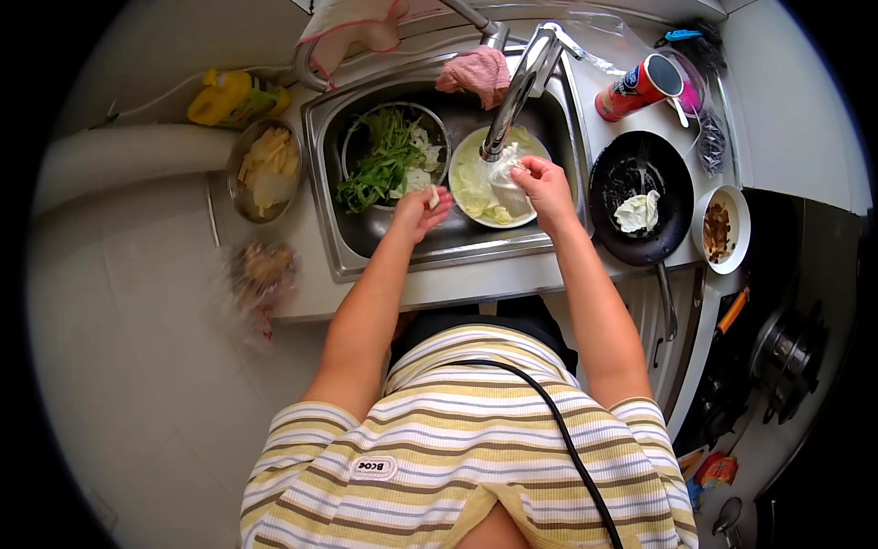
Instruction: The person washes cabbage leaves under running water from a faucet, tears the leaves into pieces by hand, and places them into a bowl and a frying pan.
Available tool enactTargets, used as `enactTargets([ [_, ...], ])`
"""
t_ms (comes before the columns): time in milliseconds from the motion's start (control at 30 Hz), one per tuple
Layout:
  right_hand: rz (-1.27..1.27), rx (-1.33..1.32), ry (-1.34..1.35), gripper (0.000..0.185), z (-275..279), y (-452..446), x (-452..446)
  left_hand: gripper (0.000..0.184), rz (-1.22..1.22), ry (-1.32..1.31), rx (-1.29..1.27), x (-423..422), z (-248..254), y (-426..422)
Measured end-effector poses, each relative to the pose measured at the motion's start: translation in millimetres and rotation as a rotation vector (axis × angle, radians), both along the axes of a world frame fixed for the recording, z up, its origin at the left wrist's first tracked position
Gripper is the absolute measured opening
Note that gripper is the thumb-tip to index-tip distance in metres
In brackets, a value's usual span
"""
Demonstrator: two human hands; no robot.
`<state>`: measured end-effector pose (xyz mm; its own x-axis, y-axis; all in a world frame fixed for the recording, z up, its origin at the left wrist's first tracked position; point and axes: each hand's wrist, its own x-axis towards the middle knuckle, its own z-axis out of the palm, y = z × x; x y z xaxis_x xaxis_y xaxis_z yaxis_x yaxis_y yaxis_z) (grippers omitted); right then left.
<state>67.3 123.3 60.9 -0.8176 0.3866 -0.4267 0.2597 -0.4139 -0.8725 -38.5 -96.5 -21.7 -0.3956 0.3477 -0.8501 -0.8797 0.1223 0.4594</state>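
My right hand [546,188] pinches a pale cabbage leaf [505,170] under the chrome faucet [514,105], above a white bowl [455,188]. Several pale green cabbage pieces [473,190] lie in water in that bowl. To its left, my left hand [423,214] has its fingers curled around a small whitish piece [433,196], seemingly cabbage. Just beyond this hand, a colander [445,137] holds leafy greens [384,156] and some cabbage leaves. Both vessels stand in the steel sink [366,252].
Right of the sink, a black frying pan [615,233] holds a cabbage leaf; a white bowl [737,247] of brown pieces and a red canister [631,91] stand nearby. At left are a metal bowl [240,197] with pale slices and a yellow bottle [224,99]. A pink cloth [477,75] lies behind.
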Motion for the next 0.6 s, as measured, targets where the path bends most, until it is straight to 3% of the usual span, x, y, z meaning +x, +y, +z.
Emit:
enactTargets([
  [33, 0.015, -0.074, -0.014, 0.007, -0.9, -3.0, -6.2, 0.030, -0.255, 0.122, -0.229, -0.4, 4.1, -5.9],
  [67, 0.023, -0.079, -0.010, 0.007, -4.6, -6.6, -13.7, 0.030, -0.248, 0.124, -0.235, 0.0, -7.4, -15.8],
  [133, 0.077, -0.090, 0.022, 0.010, -20.4, -14.6, -28.1, 0.033, -1.209, 0.816, -0.777, 4.6, -35.1, -36.7],
  [200, 0.142, 0.002, -0.018, 0.011, -20.5, -18.8, -36.5, 0.031, -1.234, 0.785, -0.858, 3.5, -26.7, -38.9],
  [267, 0.247, 0.770, -0.063, 0.015, 10.7, -21.7, -42.9, 0.026, -1.287, 0.735, -0.998, 1.9, -0.2, -29.6],
  [333, 0.223, 0.783, -0.054, 0.016, 13.6, -22.3, -40.6, 0.025, -1.348, 0.739, -1.002, 1.1, 17.0, -26.7],
  [400, 0.259, 1.029, -0.074, 0.011, 9.3, -19.1, -35.2, 0.024, -1.406, 0.744, -1.005, 0.2, 17.7, -28.2],
  [433, 0.262, 1.031, -0.076, 0.011, 6.7, -17.7, -32.9, 0.024, -1.403, 0.743, -1.003, -0.3, 13.6, -30.1],
  [500, 0.208, 0.758, -0.086, 0.011, 0.0, -14.9, -27.9, 0.024, -1.403, 0.739, -0.997, -0.7, -2.9, -30.4],
  [567, 0.227, 0.719, -0.081, 0.012, -10.9, -13.2, -25.3, 0.027, -1.400, 0.761, -0.880, 0.7, -25.9, -25.5],
  [600, 0.244, 0.684, -0.070, 0.014, -14.2, -10.5, -24.8, 0.028, -1.250, 0.927, -0.740, 4.8, -30.8, -17.3],
])
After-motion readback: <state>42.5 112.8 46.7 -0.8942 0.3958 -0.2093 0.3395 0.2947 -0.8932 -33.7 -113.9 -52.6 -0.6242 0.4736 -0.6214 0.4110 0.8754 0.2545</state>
